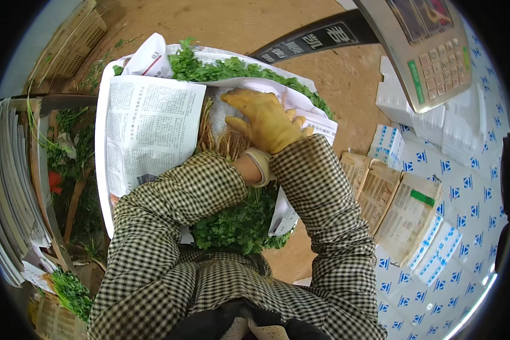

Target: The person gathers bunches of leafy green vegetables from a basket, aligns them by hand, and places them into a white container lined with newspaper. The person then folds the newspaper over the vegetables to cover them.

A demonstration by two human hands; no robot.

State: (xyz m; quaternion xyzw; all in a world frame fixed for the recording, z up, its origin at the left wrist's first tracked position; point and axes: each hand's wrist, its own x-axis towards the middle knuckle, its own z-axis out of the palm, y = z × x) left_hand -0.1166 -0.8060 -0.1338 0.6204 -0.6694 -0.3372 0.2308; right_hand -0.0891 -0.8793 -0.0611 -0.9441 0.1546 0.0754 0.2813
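Before me stands a white box (103,140) lined with newspaper (153,127) and holding leafy green herbs (238,227), which look like coriander. Their brown roots (229,144) meet in the middle, and more leaves (238,68) show along the far side. My right hand (265,119), in a yellow glove, lies over the newspaper and roots with thumb and fingers apart. Crossing beneath my right wrist, my left hand (261,166) shows mainly its pale glove cuff; the rest is hidden. Yellow fingertips (297,121) beside the right glove may belong to it.
An electronic scale's keypad head (437,68) overhangs the upper right on a dark post (314,38). White foam trays (442,119) and stained boxes (408,212) lie right. At left are stacked papers (17,187), loose greens (76,148) and a herb bunch (72,291).
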